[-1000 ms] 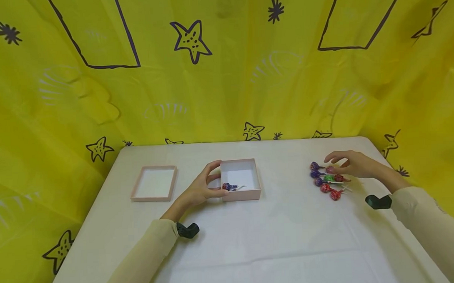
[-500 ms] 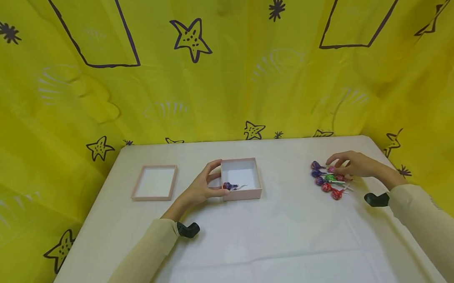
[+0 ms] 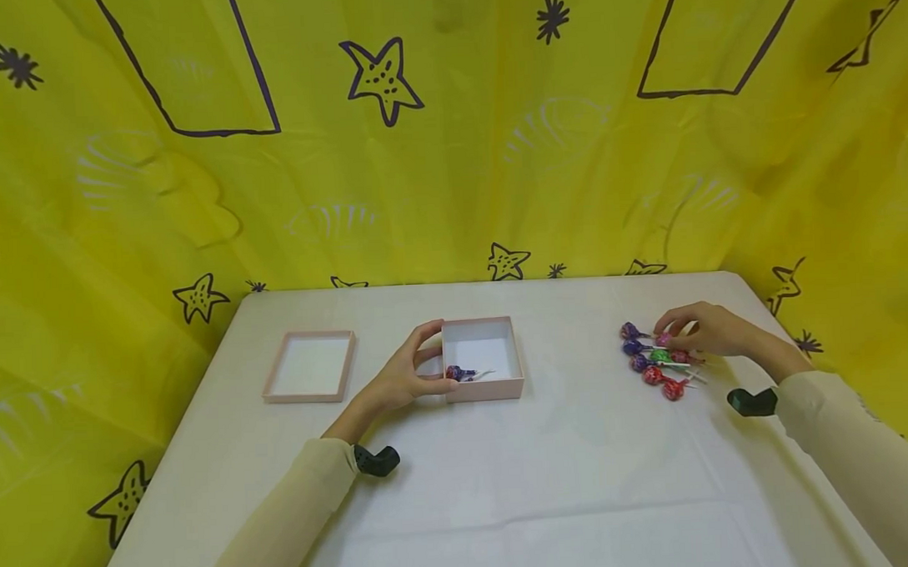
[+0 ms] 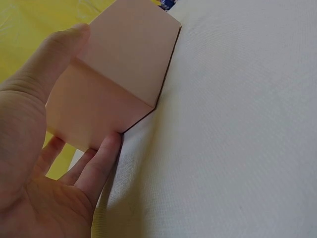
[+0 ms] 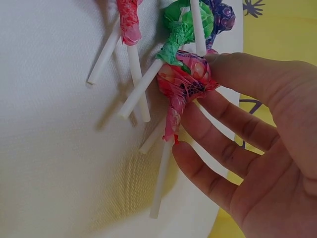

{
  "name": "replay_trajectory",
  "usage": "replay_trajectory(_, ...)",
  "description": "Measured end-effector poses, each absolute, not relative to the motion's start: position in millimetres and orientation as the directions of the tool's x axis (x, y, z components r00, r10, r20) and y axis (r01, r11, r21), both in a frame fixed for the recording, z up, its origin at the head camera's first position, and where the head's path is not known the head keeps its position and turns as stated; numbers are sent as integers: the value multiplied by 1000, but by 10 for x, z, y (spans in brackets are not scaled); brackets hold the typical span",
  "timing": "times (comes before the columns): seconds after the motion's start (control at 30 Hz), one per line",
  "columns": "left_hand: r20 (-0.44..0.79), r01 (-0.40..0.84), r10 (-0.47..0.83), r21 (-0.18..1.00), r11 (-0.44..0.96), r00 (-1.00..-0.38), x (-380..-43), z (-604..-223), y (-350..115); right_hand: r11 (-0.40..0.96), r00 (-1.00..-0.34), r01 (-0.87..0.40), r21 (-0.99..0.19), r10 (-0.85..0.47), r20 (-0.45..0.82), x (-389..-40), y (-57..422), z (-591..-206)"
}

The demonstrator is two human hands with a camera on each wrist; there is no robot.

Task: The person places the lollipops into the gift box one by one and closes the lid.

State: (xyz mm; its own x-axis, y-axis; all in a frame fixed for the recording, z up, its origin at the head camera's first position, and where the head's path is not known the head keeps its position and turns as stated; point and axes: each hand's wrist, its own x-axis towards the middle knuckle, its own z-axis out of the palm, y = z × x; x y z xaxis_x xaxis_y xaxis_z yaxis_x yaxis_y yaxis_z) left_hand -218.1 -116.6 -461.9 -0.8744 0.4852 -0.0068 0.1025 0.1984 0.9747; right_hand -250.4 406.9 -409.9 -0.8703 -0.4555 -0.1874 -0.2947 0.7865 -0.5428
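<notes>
My left hand [image 3: 397,381] grips the side of an open pink box [image 3: 484,391], thumb at the front and fingers behind. The left wrist view shows the thumb and fingers [image 4: 101,163] on the box's outer walls. A purple-wrapped lollipop [image 3: 457,373] lies inside at the front left, beside white sticks. At the right, my right hand [image 3: 714,331] pinches a pink lollipop [image 3: 664,339] between thumb and fingertips. In the right wrist view, a red-pink lollipop [image 5: 185,82] lies right at those fingers, next to a green lollipop [image 5: 190,22].
Around the right hand lie several more lollipops: purple ones, including a dark one [image 3: 630,331], and red ones, including one [image 3: 674,389] at the front. A shallow pink lid [image 3: 303,398] rests left of the box. A yellow patterned curtain [image 3: 450,175] surrounds the white table [image 3: 551,489].
The right hand's thumb and fingertips have closed in on the pink lollipop, with a slight shift. The left hand and the box have stayed in place.
</notes>
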Motion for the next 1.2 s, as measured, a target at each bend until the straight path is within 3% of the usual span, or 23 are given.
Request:
replay_trajectory(0.67, 4, 107, 485, 977, 185, -874, -2155, -4594, -1168, 800, -869, -306, -515, -456, -192, -2497, 4019, -4023)
replay_trajectory(1.2, 8, 107, 488, 979, 176, -873, -2135, -4586, -1155, 805, -888, -376, -459, -454, -69, -2506, 3895, -3636)
